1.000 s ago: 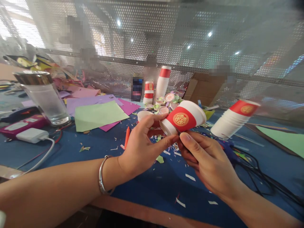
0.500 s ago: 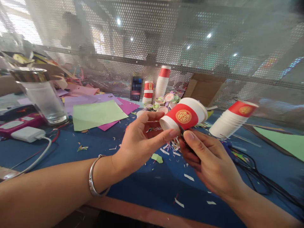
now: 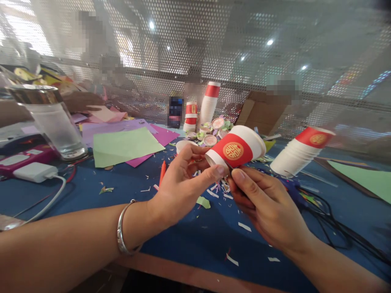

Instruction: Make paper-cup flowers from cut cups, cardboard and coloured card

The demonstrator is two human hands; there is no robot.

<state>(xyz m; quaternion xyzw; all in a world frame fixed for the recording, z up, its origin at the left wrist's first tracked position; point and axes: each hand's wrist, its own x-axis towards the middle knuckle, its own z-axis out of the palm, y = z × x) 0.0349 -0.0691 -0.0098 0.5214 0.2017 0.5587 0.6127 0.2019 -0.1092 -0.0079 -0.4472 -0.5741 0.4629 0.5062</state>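
A white paper cup point(image 3: 236, 149) with a red band and a gold emblem lies on its side in the air above the blue table point(image 3: 189, 240). My left hand point(image 3: 180, 185) pinches the cup's base between thumb and fingers. My right hand point(image 3: 264, 205) is closed just under the cup, thumb against its base, around a thin dark tool that is mostly hidden. A silver bangle point(image 3: 122, 234) sits on my left wrist.
A tilted stack of paper cups point(image 3: 301, 150) stands at the right, more cups point(image 3: 209, 103) at the back. Green paper point(image 3: 125, 145), pink and purple sheets, a glass jar point(image 3: 50, 122), a white charger point(image 3: 35, 171), black cables point(image 3: 332, 219) and paper scraps lie around. A perforated screen stands behind.
The cup has been turned a little between my fingers and stays at about the same height. Both hands kept their grip.
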